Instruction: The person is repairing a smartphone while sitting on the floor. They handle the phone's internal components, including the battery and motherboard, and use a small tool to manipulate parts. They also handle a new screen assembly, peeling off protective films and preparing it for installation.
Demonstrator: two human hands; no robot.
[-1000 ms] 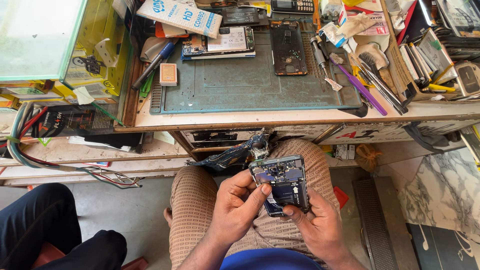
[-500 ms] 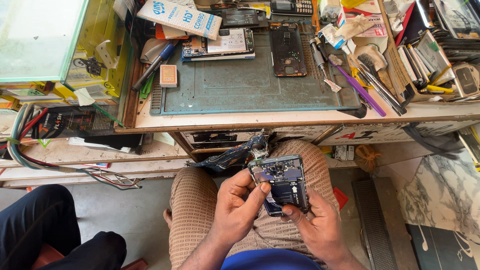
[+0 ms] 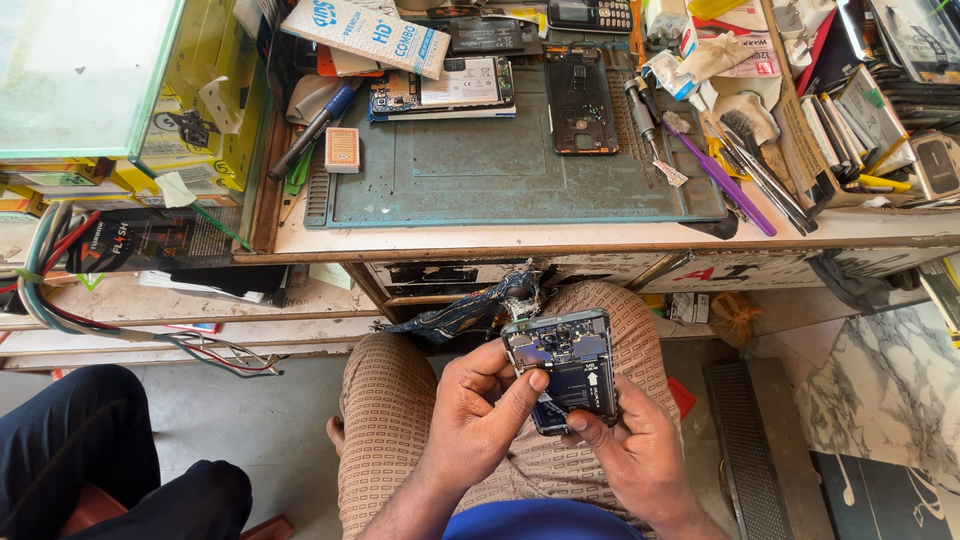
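Presently both hands grasp the opened phone (image 3: 566,368) over the lap — left hand (image 3: 478,420) thumb pressing its board; right hand (image 3: 628,450) supporting beneath; back cover off, internals exposed, reassembly outstanding.

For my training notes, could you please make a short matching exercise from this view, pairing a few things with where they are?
Things:
1. opened phone
2. purple tool
3. orange box
4. black phone frame

Places:
A. left edge of the green mat
B. top middle of the mat
C. held over the lap
D. right edge of the mat

Pairs: 1-C, 2-D, 3-A, 4-B
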